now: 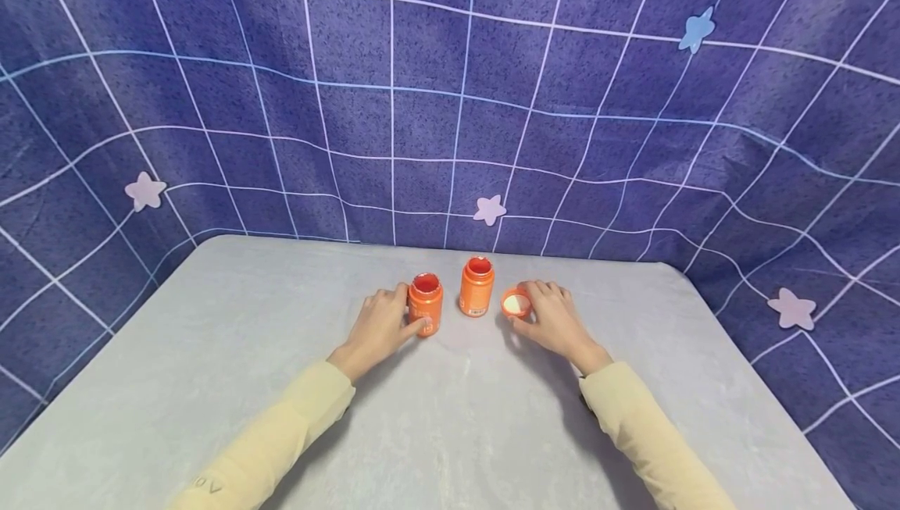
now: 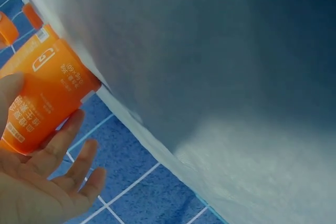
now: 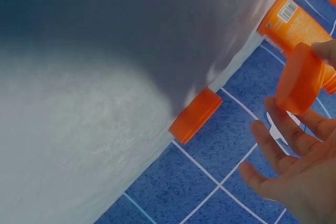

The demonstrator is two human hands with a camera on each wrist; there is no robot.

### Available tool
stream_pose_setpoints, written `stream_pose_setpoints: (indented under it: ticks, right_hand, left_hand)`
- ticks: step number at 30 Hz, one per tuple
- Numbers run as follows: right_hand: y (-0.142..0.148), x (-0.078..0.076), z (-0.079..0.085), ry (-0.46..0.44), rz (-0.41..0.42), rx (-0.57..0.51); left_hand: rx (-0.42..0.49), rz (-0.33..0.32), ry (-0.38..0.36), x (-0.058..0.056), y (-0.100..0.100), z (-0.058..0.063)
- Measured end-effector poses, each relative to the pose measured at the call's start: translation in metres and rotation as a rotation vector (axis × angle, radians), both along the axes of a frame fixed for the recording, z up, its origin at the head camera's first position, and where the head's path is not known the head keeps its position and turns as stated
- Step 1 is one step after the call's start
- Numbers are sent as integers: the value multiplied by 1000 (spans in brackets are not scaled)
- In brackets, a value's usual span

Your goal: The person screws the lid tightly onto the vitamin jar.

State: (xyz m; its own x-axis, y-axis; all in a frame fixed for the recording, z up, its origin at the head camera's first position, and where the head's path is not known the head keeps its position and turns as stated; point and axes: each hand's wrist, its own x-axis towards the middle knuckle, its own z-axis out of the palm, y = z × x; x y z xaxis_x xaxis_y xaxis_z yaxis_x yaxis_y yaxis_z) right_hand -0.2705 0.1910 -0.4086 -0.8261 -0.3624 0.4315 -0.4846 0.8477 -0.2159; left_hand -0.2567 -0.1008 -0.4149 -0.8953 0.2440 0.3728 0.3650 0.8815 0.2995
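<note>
My left hand (image 1: pixel 380 326) grips an orange bottle (image 1: pixel 425 311) between thumb and fingers. That bottle stands upright on the table with its mouth uncovered and ragged white bits round the rim. Close by on its right is a second uncapped orange bottle (image 1: pixel 476 291), upright and untouched. An orange cap (image 1: pixel 516 304) with a pale inside is pinched by my right hand (image 1: pixel 551 316), just right of the second bottle. In the right wrist view the held cap (image 3: pixel 299 80) hangs off the table surface, and another orange cap (image 3: pixel 195 115) lies on the table near that hand.
The grey table (image 1: pixel 457 424) ends at the back against a dark blue curtain (image 1: pixel 422 119) with a line grid and stars. The curtain also hangs along both sides. Both forearms, in pale yellow sleeves, cross the table's front part.
</note>
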Motion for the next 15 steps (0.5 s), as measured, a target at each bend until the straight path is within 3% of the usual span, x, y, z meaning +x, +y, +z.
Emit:
stream_pose_setpoints:
  ticks: [8, 15]
  right_hand:
    - [-1, 5, -1, 52, 29, -25]
    - [-3, 7, -3, 77, 56, -62]
  left_hand:
    - [5, -31, 38, 6, 2, 0]
    - [4, -58, 24, 12, 6, 1]
